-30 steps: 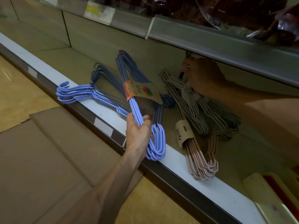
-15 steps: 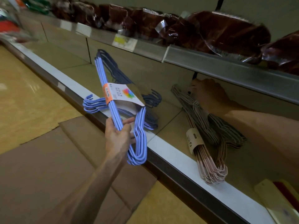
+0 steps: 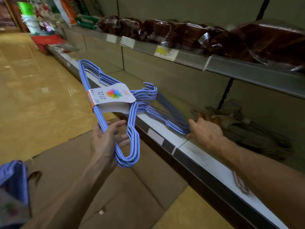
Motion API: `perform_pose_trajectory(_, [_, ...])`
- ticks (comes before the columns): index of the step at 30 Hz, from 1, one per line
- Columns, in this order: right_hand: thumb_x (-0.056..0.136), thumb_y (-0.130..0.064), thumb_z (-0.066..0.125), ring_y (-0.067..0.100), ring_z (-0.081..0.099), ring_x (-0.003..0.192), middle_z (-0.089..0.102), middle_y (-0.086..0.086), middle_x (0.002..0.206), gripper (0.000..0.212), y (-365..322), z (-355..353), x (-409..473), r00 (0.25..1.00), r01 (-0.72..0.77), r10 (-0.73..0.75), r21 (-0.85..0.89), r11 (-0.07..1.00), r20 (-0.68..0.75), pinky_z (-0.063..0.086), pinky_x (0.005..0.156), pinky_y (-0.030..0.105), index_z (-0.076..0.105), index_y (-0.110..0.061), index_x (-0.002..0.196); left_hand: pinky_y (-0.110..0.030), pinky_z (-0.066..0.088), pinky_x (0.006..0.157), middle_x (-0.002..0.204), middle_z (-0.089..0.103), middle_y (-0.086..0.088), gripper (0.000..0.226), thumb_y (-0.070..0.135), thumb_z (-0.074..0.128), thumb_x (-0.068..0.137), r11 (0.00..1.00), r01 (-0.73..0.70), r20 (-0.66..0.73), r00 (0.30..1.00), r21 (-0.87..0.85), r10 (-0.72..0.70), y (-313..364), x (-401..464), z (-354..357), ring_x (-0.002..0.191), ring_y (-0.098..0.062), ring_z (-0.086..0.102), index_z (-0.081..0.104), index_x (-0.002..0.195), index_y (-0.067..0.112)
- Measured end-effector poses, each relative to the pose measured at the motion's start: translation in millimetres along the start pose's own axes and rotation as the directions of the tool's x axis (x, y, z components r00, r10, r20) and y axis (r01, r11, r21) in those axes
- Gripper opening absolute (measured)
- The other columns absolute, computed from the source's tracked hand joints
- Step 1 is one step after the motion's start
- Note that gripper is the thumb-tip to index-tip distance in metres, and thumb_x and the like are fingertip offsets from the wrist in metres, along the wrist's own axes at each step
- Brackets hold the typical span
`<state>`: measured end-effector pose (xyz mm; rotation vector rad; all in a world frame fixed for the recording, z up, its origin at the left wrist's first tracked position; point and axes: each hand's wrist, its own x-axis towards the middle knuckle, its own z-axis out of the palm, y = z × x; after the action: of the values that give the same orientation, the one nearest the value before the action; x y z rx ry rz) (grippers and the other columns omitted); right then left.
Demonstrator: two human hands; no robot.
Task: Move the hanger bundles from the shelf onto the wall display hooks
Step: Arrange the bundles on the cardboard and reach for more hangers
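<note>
Now, change: since a second ago my left hand [image 3: 105, 142] has lifted the blue hanger bundle [image 3: 115, 113] off the shelf [image 3: 165, 129]; it hangs over the cardboard [image 3: 132, 187] on the floor, fingers curled round its wires.
Right hand: my right hand [image 3: 206, 133] has left the beige bundles [image 3: 247, 129] and reaches, fingers spread and holding nothing, to the second blue bundle [image 3: 165, 113] at the shelf's front edge.
Meaning: I judge one bundle is ready for the hooks and another is about to be picked.
Hooks: no wall display hooks are in view, so I must turn to find them.
Around: brown wrapped packs [image 3: 214, 38] fill the upper shelf [image 3: 247, 70].
Obstacle: the upper shelf's lip overhangs the beige bundles.
</note>
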<state>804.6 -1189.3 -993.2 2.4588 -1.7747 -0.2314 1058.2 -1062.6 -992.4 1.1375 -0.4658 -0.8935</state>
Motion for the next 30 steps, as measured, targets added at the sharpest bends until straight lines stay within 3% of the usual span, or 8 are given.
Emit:
perform_pose_trajectory(7, [0.088,-0.075,0.042,0.035,0.032,0.136,0.037,0.013,0.146,0.072,-38.0,6.1,2.1,0.998,0.059,-0.044,-0.325,0.944,0.055,0.030,0.107,0.055,0.046,-0.024,0.138,-0.038,0.061,0.053,0.124,0.061,-0.032,0.027,-0.007,0.050,0.090,0.999,-0.020,-0.011,1.000,0.037,0.020,30.2,-14.5,-43.3,0.069,-0.041,0.070,0.043,0.088,0.019])
perform_pose_trajectory(10, [0.087,-0.077,0.042,0.030,0.044,0.130,0.052,0.009,0.139,0.070,-76.8,-5.4,1.1,0.989,0.146,-0.144,0.136,0.980,-0.021,0.037,0.106,0.050,0.058,-0.023,0.129,-0.062,0.058,0.078,0.125,0.058,-0.034,0.026,-0.008,0.049,0.091,1.000,-0.009,0.003,1.000,-0.005,0.009,41.8,-23.4,-59.3,0.093,-0.058,0.066,0.041,0.090,0.016])
perform_pose_trajectory(11, [0.086,-0.077,0.046,0.026,0.055,0.121,0.061,0.008,0.131,0.069,-94.2,-14.2,-1.0,0.993,0.111,-0.119,0.483,0.869,-0.014,0.045,0.101,0.045,0.064,-0.020,0.121,-0.070,0.051,0.086,0.124,0.059,-0.032,0.025,-0.008,0.048,0.091,1.000,0.003,0.012,1.000,-0.027,-0.003,45.6,-26.7,-64.6,0.095,-0.060,0.065,0.041,0.090,0.015])
perform_pose_trajectory(13, [0.080,-0.077,0.053,0.020,0.066,0.104,0.068,0.007,0.119,0.069,-132.6,-31.3,-6.8,0.982,-0.073,-0.137,0.930,0.360,0.130,0.053,0.094,0.042,0.066,-0.016,0.111,-0.074,0.045,0.093,0.126,0.061,-0.031,0.023,-0.008,0.045,0.092,0.997,0.039,0.040,0.999,-0.066,-0.036,52.1,-33.9,-74.4,0.095,-0.060,0.065,0.039,0.092,0.014])
perform_pose_trajectory(17, [0.078,-0.074,0.056,0.023,0.070,0.101,0.073,0.009,0.108,0.071,-197.6,-56.0,-23.1,0.899,-0.298,-0.394,0.927,-0.228,0.192,0.055,0.093,0.044,0.065,-0.012,0.109,-0.067,0.055,0.078,0.130,0.058,-0.033,0.024,-0.006,0.042,0.094,0.979,0.134,0.121,0.986,-0.154,-0.116,63.8,-52.8,-90.2,0.090,-0.060,0.066,0.038,0.092,0.018])
perform_pose_trajectory(21, [0.080,-0.065,0.063,0.019,0.072,0.068,0.075,0.004,0.078,0.060,-241.7,-73.3,-40.0,0.866,-0.358,-0.476,0.853,-0.378,0.153,0.057,0.065,0.034,0.065,-0.010,0.103,-0.056,0.061,0.061,0.117,0.064,-0.029,0.018,-0.002,0.040,0.096,0.952,0.194,0.170,0.973,-0.238,-0.156,73.6,-69.3,-102.0,0.080,-0.054,0.070,0.040,0.091,0.015])
perform_pose_trajectory(24, [0.082,-0.053,0.071,0.016,0.068,0.071,0.073,0.002,0.077,0.043,-261.1,-76.3,-48.6,0.816,-0.467,-0.549,0.767,-0.440,0.181,0.053,0.069,0.033,0.061,-0.013,0.095,-0.047,0.061,0.056,0.109,0.067,-0.027,0.015,0.000,0.040,0.098,0.946,0.213,0.167,0.970,-0.245,-0.175,78.1,-78.6,-111.1,0.080,-0.052,0.071,0.041,0.098,0.015])
perform_pose_trajectory(30, [0.092,-0.019,0.068,0.010,0.064,0.062,0.060,-0.006,0.055,0.023,-288.5,-84.9,-52.9,0.853,-0.466,-0.500,0.647,-0.604,0.148,0.049,0.052,0.025,0.061,-0.015,0.071,-0.032,0.057,0.045,0.088,0.055,-0.021,0.003,0.003,0.048,0.100,0.984,0.138,-0.044,0.990,0.115,-0.133,86.8,-74.8,-126.4,0.057,-0.024,0.069,0.050,0.099,0.005])
